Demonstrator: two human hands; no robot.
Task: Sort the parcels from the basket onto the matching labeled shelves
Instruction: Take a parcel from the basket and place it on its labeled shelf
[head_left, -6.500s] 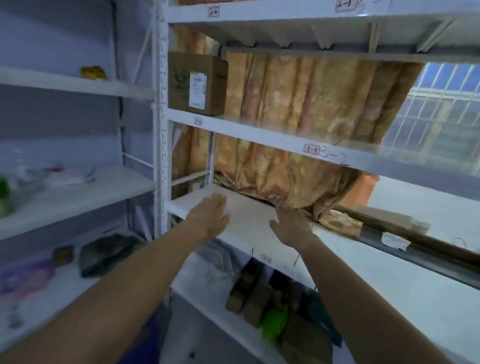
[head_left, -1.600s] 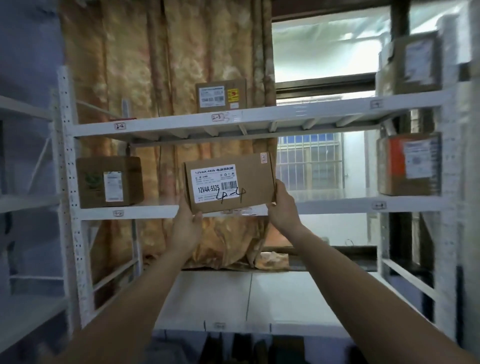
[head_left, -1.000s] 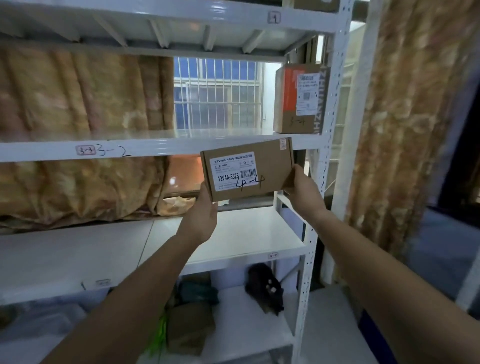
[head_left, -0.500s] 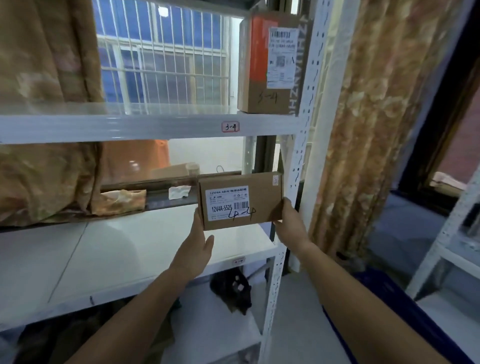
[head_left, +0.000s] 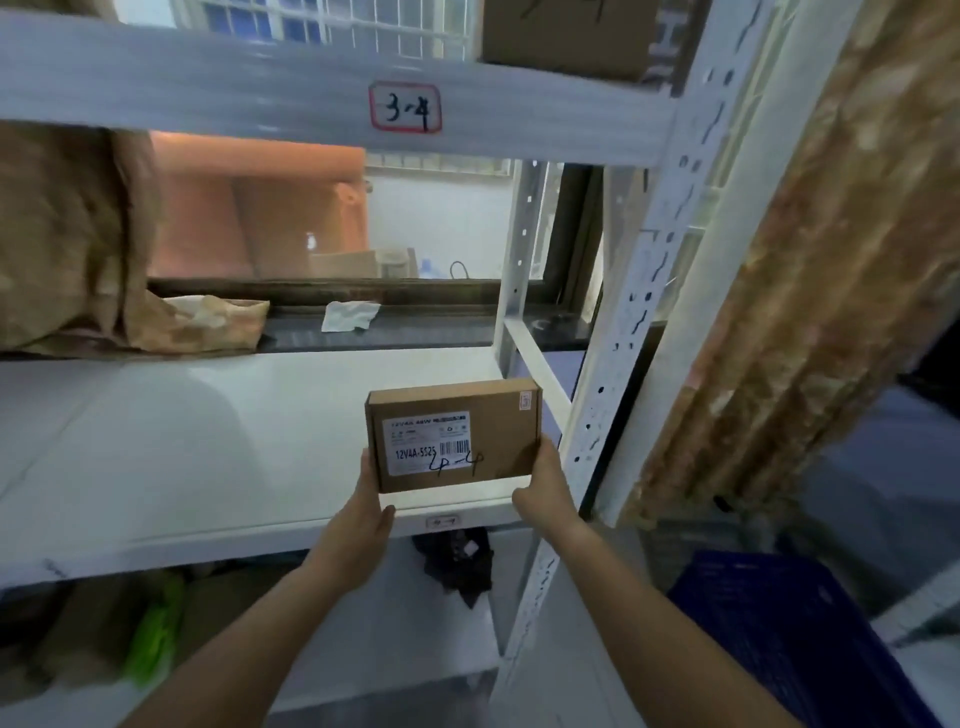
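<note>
A flat brown cardboard parcel (head_left: 498, 431) with a white label and "4-4" handwritten on it stands upright at the right front of a white shelf (head_left: 208, 441). My left hand (head_left: 358, 525) grips its lower left corner and my right hand (head_left: 545, 493) grips its lower right edge. Just below the parcel, a small tag (head_left: 443, 521) on the shelf's front edge is too blurred to read for certain. The shelf above carries a red-bordered tag (head_left: 405, 108) reading "3-4".
A white perforated upright (head_left: 618, 395) stands right of the parcel. A brown box (head_left: 566, 36) sits on the 3-4 shelf. A blue basket (head_left: 795, 634) lies on the floor at lower right. A patterned curtain (head_left: 810, 291) hangs right. Dark items and a green object (head_left: 150, 629) fill the lower shelf.
My view has moved closer and lower. Both hands have brought the parcel down to the right end of the lower white shelf, still gripping it.
</note>
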